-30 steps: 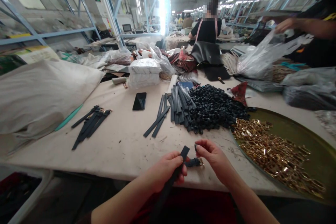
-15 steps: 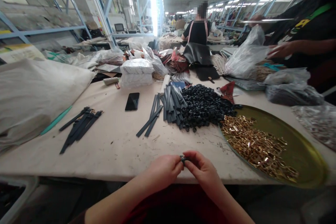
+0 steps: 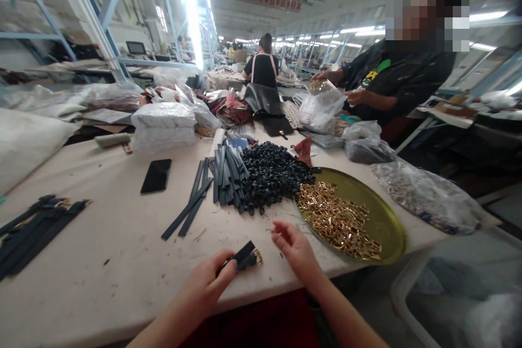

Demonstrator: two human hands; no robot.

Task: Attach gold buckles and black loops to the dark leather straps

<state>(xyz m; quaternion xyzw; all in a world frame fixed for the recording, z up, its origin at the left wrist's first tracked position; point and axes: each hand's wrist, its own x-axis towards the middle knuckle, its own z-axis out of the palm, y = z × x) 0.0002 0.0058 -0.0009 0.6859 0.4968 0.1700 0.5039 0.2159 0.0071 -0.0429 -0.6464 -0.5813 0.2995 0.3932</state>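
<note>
Near the table's front edge my left hand pinches a dark strap, which has a gold buckle at its right end. To the right of it my right hand is raised over the table, fingers curled and apart, with nothing visible in them. Beyond my hands lie a pile of black loops and a bundle of flat dark strips. Gold buckles fill part of a round yellow-green tray on the right.
A black phone lies left of the strips. Finished-looking straps with buckles rest at the far left. Wrapped white packs and plastic bags stand behind. A person stands at the back right, hands near a bag.
The view has swung right. My hands have parted; a strap with a buckle now shows in my left hand, and my right hand has opened.
</note>
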